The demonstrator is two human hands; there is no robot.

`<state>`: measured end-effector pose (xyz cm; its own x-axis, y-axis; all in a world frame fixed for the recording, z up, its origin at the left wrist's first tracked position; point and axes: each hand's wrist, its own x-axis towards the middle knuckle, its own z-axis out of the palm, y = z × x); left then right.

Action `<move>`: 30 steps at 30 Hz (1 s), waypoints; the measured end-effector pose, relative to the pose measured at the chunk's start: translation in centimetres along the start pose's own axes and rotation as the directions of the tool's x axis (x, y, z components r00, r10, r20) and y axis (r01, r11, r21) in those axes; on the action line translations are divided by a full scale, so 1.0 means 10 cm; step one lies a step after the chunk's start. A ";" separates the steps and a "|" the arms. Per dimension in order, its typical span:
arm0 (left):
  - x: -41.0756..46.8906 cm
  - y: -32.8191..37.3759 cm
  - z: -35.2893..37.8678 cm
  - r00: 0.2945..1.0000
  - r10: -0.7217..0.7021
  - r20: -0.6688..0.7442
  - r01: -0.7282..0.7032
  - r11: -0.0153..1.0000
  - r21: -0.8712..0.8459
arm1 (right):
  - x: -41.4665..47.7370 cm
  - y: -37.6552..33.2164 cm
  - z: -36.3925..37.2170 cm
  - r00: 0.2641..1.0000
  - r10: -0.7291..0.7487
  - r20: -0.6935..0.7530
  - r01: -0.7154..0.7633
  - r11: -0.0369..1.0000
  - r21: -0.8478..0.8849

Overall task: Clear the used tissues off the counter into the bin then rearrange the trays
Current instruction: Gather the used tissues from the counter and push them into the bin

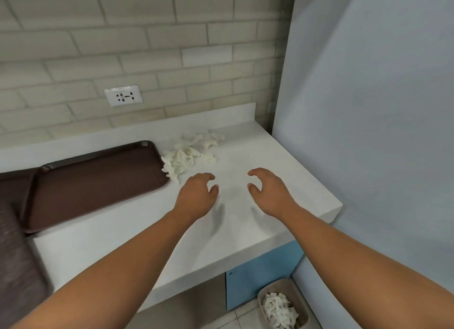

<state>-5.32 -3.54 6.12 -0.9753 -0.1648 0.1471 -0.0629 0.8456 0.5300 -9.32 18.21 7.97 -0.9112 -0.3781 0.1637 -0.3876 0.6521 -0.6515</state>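
We record both hands held over the white counter (245,232), apart from each other. The left hand (196,197) has its fingers loosely curled and grips nothing; the right hand (270,193) is likewise loosely curled and empty. The used tissues (189,154) lie in a crumpled pile towards the back of the counter, just beyond the left hand, their near edge touching the corner of the brown tray (93,183). More brown trays (17,260) sit partly in view at the left. The bin (285,285) stands on the floor below the counter's right end and already holds discarded tissues (278,309). A wall socket (124,96) is set in the tiles.
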 end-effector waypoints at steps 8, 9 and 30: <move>0.71 -0.95 -0.31 0.997 -0.082 -0.009 0.082 0.993 0.082 | 0.95 -0.17 0.65 0.997 0.002 0.082 0.001 0.999 -0.039; 0.80 -1.04 -0.33 0.997 -0.081 -0.006 0.082 0.993 0.090 | 1.06 -0.17 0.74 0.996 0.010 0.092 -0.006 0.999 -0.046; 2.14 -1.82 -0.11 0.985 0.172 0.035 -0.175 0.950 0.257 | 2.40 0.13 1.91 0.988 0.156 0.004 -0.139 0.893 -0.428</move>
<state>-24.77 -22.98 0.56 -0.9784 0.0004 0.2069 0.0561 0.9631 0.2632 -29.04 -2.53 -3.10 -0.9599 -0.2745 0.0569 -0.2790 0.9161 -0.2878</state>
